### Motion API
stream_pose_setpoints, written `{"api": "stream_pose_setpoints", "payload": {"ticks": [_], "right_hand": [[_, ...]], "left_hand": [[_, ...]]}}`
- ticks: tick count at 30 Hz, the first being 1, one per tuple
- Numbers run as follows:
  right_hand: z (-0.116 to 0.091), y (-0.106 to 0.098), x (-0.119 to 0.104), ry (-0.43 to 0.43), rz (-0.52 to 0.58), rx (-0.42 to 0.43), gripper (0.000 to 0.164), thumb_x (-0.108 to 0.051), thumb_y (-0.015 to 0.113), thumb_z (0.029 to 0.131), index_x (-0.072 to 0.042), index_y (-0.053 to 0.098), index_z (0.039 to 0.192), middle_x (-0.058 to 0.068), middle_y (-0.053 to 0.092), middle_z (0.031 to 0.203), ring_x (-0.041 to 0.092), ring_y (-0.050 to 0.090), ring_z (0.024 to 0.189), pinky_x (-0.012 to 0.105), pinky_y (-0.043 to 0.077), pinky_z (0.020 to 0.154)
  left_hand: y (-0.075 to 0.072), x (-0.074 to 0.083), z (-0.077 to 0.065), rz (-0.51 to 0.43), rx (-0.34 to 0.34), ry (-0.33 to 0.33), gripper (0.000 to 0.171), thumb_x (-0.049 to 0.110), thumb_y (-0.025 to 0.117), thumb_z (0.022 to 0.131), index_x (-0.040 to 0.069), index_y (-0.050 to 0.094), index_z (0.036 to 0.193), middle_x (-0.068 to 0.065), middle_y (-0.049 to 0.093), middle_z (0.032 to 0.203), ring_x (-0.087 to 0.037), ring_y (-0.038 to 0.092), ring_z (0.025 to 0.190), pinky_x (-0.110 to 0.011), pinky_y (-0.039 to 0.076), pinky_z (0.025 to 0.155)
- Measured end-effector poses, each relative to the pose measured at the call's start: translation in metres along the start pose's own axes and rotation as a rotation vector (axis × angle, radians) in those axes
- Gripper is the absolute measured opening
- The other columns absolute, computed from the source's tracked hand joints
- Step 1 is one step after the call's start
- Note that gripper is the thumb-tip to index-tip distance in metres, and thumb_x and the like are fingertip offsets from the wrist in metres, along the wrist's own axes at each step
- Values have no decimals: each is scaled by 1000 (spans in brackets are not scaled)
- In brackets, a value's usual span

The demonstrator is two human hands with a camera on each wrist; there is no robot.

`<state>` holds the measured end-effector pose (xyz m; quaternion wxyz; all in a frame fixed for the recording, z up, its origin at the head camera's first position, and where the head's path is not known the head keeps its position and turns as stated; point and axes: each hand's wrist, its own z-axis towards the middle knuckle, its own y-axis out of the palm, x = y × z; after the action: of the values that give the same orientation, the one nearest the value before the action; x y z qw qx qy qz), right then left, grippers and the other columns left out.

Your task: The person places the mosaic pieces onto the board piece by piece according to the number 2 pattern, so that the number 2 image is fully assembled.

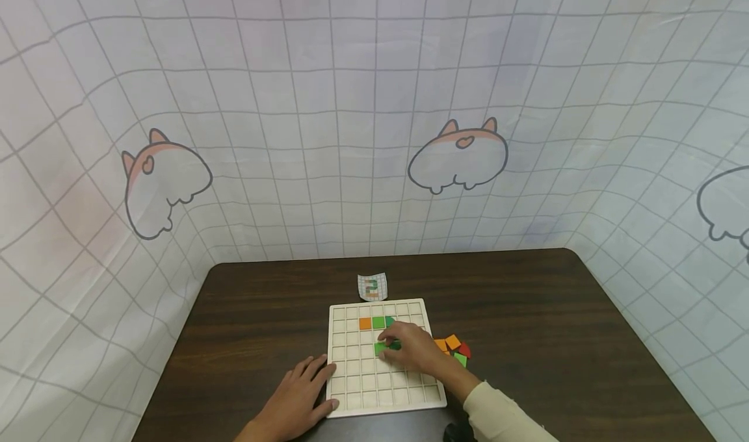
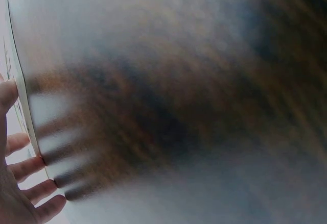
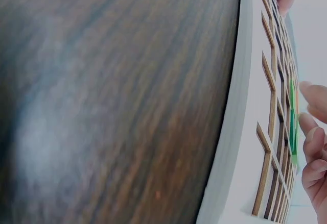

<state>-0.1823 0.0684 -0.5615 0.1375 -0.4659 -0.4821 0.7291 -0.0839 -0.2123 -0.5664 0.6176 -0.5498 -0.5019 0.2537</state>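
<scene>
A white grid board (image 1: 357, 383) lies on the table with square cells. In its upper rows sit an orange tile (image 1: 365, 324), a green tile (image 1: 378, 322) and a darker green tile (image 1: 390, 322), partly behind my right hand. My right hand (image 1: 409, 348) is over the board, thumb and forefinger apart beside a lower green tile (image 1: 379, 349) and a dark green piece (image 1: 396, 345). In the right wrist view its fingertips (image 3: 312, 145) are close to the green tiles; contact is unclear. My left hand (image 1: 295, 396) rests at the board's left edge, fingers spread.
Loose orange, red and green pieces (image 1: 460, 359) lie by the board's right side, partly hidden by my right arm. A small printed card (image 1: 372, 287) with a coloured grid lies behind the board. Around the dark wooden table (image 1: 526, 312) hangs a checked curtain (image 1: 374, 104).
</scene>
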Motion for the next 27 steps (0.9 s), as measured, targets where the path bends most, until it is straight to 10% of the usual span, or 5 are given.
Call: {"api": "stream_pose_setpoints", "payload": {"ticks": [21,27], "right_hand": [[-46,-42,50,46,67,91,20,-13,70,95,-8,73,113,-7,64,94,1,48,66,22,45,62],[-60,-56,72,44,76,103,24,-9,68,95,-8,70,118,0,65,106,7,57,82,25,49,69]], "left_hand": [[4,-2,0,0,-25,16,68,59,56,97,14,49,148,-17,44,153,-45,45,136,-65,41,99],[2,-4,3,-8,-31,9,69,60,57,96,14,49,148,-17,44,153,-46,45,136,-66,41,99]]}}
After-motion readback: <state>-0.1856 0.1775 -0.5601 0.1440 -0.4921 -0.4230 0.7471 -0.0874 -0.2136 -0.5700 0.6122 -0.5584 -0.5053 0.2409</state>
